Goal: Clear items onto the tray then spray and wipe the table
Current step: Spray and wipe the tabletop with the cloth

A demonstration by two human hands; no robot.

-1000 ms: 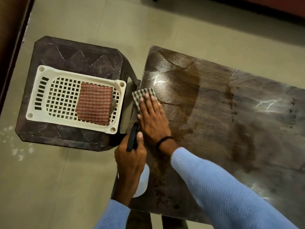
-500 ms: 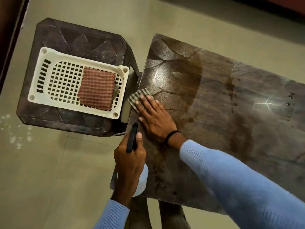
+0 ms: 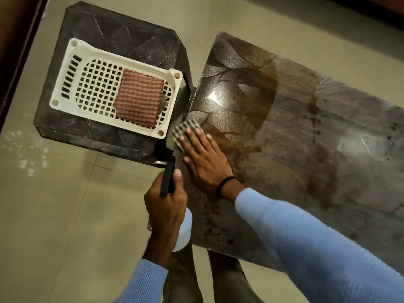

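Note:
The dark patterned table [image 3: 306, 132] shows wet streaks and droplets. My right hand [image 3: 205, 158] lies flat with straight fingers on a grey checked cloth [image 3: 182, 131], pressing it onto the table's left edge. My left hand [image 3: 166, 206] grips a white spray bottle [image 3: 184, 230] with a black nozzle [image 3: 168, 179], held just off the table's near left corner. A white perforated tray [image 3: 72, 71] rests on a dark stool [image 3: 122, 33] to the left, and a folded red checked cloth [image 3: 138, 99] lies in it.
Something greenish [image 3: 163, 103] peeks out from under the red cloth in the tray. Beige tiled floor [image 3: 65, 215] surrounds the furniture, with white specks at the left. My legs [image 3: 218, 278] stand under the table's near edge. A dark wooden edge [image 3: 19, 40] runs along the far left.
My right hand has kept sliding the grey cloth along the table's left edge, towards me. The view has tilted and shifted; the spray bottle stays in my left hand.

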